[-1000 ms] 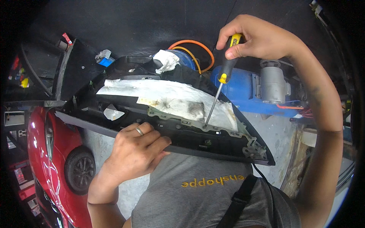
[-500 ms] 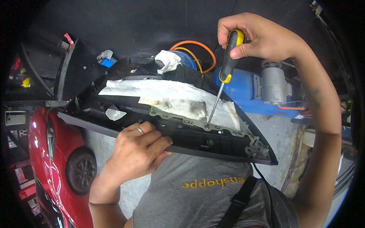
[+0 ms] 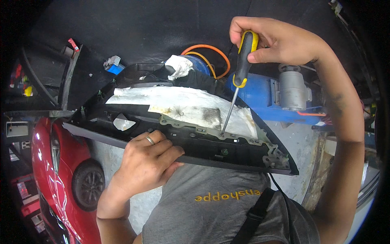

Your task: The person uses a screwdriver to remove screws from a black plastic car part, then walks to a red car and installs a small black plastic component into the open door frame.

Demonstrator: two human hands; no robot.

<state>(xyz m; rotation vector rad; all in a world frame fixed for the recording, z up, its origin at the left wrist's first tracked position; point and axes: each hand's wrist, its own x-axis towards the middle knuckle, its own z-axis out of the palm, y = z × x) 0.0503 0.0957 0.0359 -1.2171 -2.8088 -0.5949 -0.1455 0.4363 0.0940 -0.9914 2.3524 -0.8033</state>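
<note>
Left hand: curled over the near edge of the black panel, a ring on one finger
Right hand: grips the yellow-and-black screwdriver by its handle
Screwdriver: tilted, its tip down at the pale strip
White padding: lies across the panel, with a dark patch
Beyond the panel: orange hose, blue tank, grey motor
At left: red car, one wheel showing

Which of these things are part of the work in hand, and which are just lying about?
In use:
screwdriver, in the right grip, tip at the pale strip
black panel, edge in the left grip
white padding, on the panel

Apparently just around:
red car
blue tank
grey motor
</note>
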